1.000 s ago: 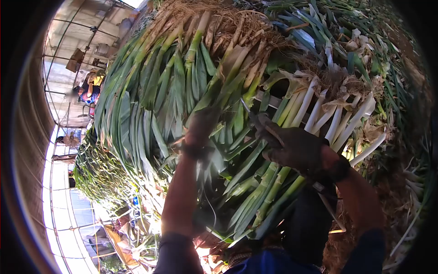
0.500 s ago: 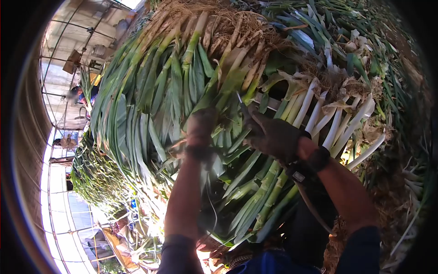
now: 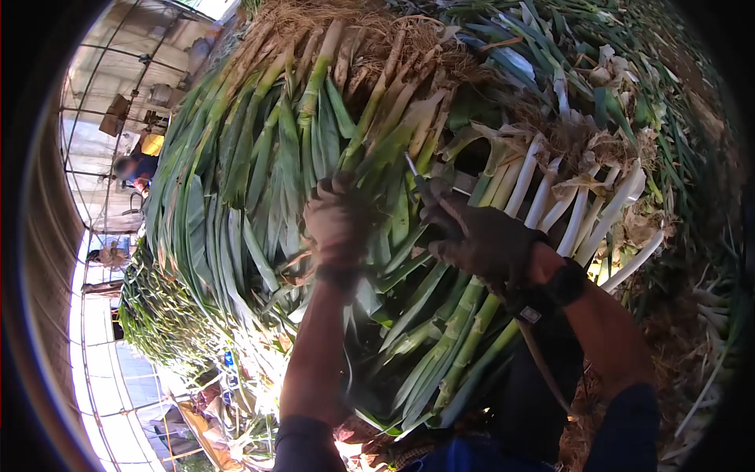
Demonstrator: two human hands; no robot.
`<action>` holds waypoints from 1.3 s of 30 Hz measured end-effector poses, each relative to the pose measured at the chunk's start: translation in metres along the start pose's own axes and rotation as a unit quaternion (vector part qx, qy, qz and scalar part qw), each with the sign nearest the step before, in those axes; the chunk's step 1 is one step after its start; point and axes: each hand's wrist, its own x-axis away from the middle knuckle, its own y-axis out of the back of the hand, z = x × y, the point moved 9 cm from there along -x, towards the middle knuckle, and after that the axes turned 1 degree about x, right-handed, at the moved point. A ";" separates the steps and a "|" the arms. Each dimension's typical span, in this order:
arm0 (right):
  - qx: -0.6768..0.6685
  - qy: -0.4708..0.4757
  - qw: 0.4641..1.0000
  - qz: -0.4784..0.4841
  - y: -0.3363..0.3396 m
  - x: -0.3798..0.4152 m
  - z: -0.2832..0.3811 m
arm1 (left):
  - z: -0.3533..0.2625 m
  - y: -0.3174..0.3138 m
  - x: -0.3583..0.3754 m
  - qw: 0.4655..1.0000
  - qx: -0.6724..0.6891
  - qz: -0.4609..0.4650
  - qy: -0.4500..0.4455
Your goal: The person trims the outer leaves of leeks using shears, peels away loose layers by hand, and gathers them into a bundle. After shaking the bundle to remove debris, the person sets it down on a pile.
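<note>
**Gloved hands on a leek bundle**

The left hand (image 3: 340, 222), in a dark, dirt-dulled glove, has its fingers (image 3: 326, 197) curled shut around green leaves at the middle of the big leek bundle (image 3: 275, 149). The right hand (image 3: 484, 240), also gloved, closes its fingers (image 3: 440, 206) on a thin, pale, blade-like tool (image 3: 411, 167) whose tip pokes up into the leaves just beside the left hand; what the tool is cannot be told. A dark strap (image 3: 543, 299) wraps the right wrist.

The leeks are long and flat-leaved, glossy green, fading to yellow-green stalks with tangled, straw-brown roots (image 3: 370, 31) at the top. To the right lies a row of smooth white stalks (image 3: 566, 212) with papery, torn skins. More leeks are heaped behind (image 3: 169, 307).
</note>
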 end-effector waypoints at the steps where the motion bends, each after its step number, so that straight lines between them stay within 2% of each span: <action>1: 0.012 -0.020 1.000 0.020 0.002 -0.001 0.008 | -0.001 -0.008 -0.001 0.999 -0.014 0.033 0.010; 3: 0.034 -0.059 0.996 0.064 0.009 -0.013 0.013 | -0.006 -0.008 -0.003 0.997 -0.007 0.082 0.005; 6: 0.033 -0.024 0.995 -0.094 0.031 -0.067 -0.042 | -0.001 -0.013 -0.011 0.991 -0.033 0.129 -0.003; 8: 0.091 -0.072 0.985 -0.125 0.057 -0.097 -0.065 | 0.002 -0.017 -0.010 0.991 -0.015 0.131 -0.023; 9: 0.140 -0.118 0.979 -0.093 0.065 -0.117 -0.086 | 0.002 -0.018 -0.009 0.990 0.001 0.138 -0.022; 11: 0.143 -0.120 0.974 -0.126 0.081 -0.130 -0.096 | 0.002 -0.019 -0.007 0.987 0.030 0.154 -0.019; 14: 0.149 -0.134 0.972 -0.126 0.087 -0.127 -0.102 | 0.012 -0.024 -0.005 0.984 0.136 0.101 -0.054; 17: 0.166 -0.147 0.970 -0.099 0.080 -0.116 -0.101 | 0.008 -0.019 0.002 0.973 0.189 0.107 -0.085; 19: 0.105 -0.096 0.980 -0.140 0.078 -0.105 -0.098 | -0.002 -0.014 0.007 0.971 0.191 0.092 -0.110; 23: -0.015 0.053 0.985 -0.165 0.051 -0.058 -0.063 | -0.008 -0.002 0.001 0.988 0.120 0.086 -0.048; 25: 0.021 -0.111 0.993 0.023 0.037 -0.006 -0.018 | -0.018 0.007 -0.001 0.990 0.092 0.075 -0.072; 26: 0.008 -0.087 0.996 0.030 0.027 0.014 -0.010 | -0.022 0.011 -0.001 0.991 0.078 0.069 -0.083; 29: 0.021 -0.008 0.999 0.035 0.004 0.078 -0.002 | -0.044 0.004 0.005 0.980 -0.018 0.136 -0.145; 31: 0.031 -0.014 0.999 0.021 0.013 0.101 0.001 | -0.056 0.009 0.015 0.983 -0.040 0.173 -0.048; 32: 0.027 -0.046 0.999 0.009 0.024 0.111 0.006 | -0.061 0.012 0.025 0.980 -0.051 0.192 0.003; 34: 0.059 -0.114 0.992 0.005 0.043 0.126 0.016 | -0.080 -0.001 0.054 0.965 -0.014 0.257 -0.055; 36: 0.044 -0.075 0.996 0.023 0.038 0.133 0.023 | -0.120 0.005 0.081 0.909 0.078 0.398 -0.097; 37: 0.034 -0.056 0.997 0.033 0.032 0.139 0.025 | -0.133 0.002 0.098 0.892 0.102 0.433 -0.081; 38: -0.015 0.007 1.000 0.022 0.025 0.141 0.031 | -0.147 0.000 0.118 0.873 0.127 0.467 -0.065; 39: 0.017 0.003 1.000 0.014 0.026 0.138 0.024 | -0.162 0.005 0.134 0.873 0.123 0.467 -0.073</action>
